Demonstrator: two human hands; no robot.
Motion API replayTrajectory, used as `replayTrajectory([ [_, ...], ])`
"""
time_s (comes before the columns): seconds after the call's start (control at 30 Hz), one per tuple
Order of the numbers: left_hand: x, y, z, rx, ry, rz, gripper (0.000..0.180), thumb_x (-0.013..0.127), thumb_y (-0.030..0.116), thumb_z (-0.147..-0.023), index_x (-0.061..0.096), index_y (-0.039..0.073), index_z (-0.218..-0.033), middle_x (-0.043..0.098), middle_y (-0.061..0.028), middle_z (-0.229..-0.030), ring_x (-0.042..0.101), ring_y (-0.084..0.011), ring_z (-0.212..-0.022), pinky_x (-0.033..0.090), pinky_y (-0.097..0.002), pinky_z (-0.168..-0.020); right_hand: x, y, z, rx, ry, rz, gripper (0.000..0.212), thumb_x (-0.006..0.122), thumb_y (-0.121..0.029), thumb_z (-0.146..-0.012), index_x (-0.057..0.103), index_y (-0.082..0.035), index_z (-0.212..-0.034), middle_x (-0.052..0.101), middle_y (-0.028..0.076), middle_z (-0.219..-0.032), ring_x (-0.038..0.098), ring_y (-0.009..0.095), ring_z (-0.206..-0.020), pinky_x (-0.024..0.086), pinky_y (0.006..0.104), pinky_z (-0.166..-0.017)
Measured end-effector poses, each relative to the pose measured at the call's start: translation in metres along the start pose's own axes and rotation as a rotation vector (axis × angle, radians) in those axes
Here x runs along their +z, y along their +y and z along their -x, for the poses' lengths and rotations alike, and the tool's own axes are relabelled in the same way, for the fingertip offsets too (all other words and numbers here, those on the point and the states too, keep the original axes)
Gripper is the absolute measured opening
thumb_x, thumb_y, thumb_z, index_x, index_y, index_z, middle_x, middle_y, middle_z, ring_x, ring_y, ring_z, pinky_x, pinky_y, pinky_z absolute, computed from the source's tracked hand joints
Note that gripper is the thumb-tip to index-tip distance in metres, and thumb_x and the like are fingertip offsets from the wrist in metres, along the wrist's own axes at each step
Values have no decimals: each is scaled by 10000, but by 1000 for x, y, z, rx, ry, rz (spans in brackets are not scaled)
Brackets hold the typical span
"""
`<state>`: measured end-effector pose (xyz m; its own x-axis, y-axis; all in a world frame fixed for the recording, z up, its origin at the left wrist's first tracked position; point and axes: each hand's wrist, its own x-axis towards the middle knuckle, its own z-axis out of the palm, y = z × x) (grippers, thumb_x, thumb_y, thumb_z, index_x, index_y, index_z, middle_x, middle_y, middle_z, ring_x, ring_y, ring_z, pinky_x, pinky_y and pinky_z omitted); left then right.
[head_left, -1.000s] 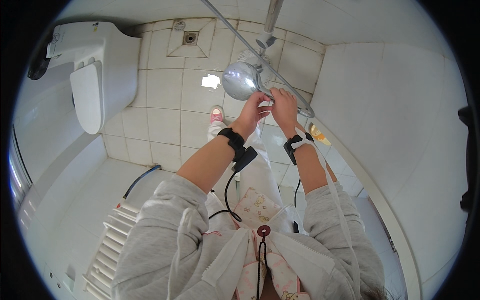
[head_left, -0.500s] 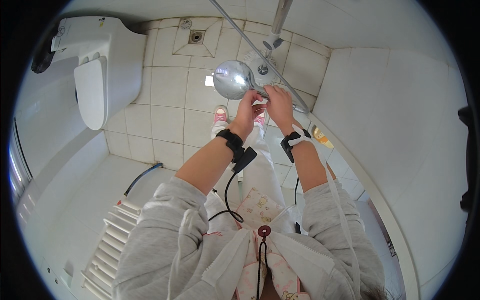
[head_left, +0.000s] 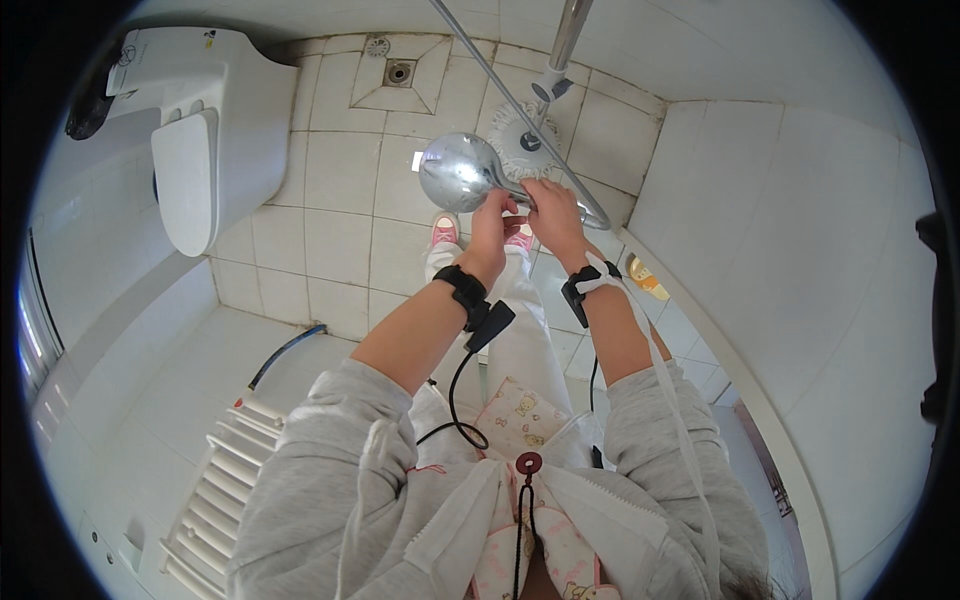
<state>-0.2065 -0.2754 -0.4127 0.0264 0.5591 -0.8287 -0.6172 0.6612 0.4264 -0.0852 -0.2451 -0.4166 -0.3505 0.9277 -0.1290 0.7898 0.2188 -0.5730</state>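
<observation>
A round chrome shower head (head_left: 458, 173) is held out in front of me, its disc to the left and its handle pointing right. My right hand (head_left: 553, 218) is wrapped round the handle, close to where the metal hose (head_left: 497, 83) joins. Against the neck, just below the disc, my left hand (head_left: 489, 235) is curled with bent fingers; its fingertips are partly hidden by the handle. From the handle's end the hose loops round and runs up and to the left, past the top edge.
Behind the shower head a white mop head (head_left: 528, 142) stands on the tiled floor (head_left: 335, 170). A metal pole (head_left: 568, 35) rises beside it. The floor has a drain (head_left: 398, 72). A white toilet (head_left: 230, 130) is at the left, and a white radiator (head_left: 225, 480) at lower left.
The shower head has shifted slightly left and down with both hands. My left fingers have closed in more under its neck.
</observation>
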Motion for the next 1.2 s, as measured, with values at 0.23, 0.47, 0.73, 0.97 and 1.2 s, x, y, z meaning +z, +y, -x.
replayTrajectory([
  [0.23,-2,0,2,-5,36,-78,204,512,329,-793,495,150,-695,513,31,-716,565,-132,-685,397,-245,-666,4,5,2,-28,-29,-2,326,521,27,-663,563,-65,-973,577,108,-834,547,313,-842,398,401,-694],
  [0.47,-2,13,3,-56,-83,-75,176,508,319,-791,510,154,-730,531,46,-804,567,-141,-771,397,-242,-691,7,11,-1,-37,126,-60,333,530,55,-637,570,-57,-948,569,126,-778,551,335,-755,427,414,-641],
  [0.73,1,17,0,-87,-181,-62,153,511,307,-792,524,156,-769,554,48,-860,567,-145,-813,407,-243,-719,0,12,-2,78,-11,-53,348,541,46,-640,557,-81,-963,584,113,-862,545,331,-867,402,438,-692],
  [0.97,3,13,-1,-111,-173,-36,145,523,292,-808,550,150,-802,563,37,-853,573,-147,-809,409,-247,-720,1,14,1,80,-47,-9,322,546,37,-648,574,-78,-947,589,106,-869,552,313,-872,401,428,-700],
  [1.2,2,5,0,-150,-175,-40,160,519,287,-815,550,130,-806,564,16,-847,572,-154,-809,412,-253,-719,2,18,6,49,-110,48,289,548,10,-669,584,-86,-939,589,91,-854,552,294,-867,397,409,-716],
])
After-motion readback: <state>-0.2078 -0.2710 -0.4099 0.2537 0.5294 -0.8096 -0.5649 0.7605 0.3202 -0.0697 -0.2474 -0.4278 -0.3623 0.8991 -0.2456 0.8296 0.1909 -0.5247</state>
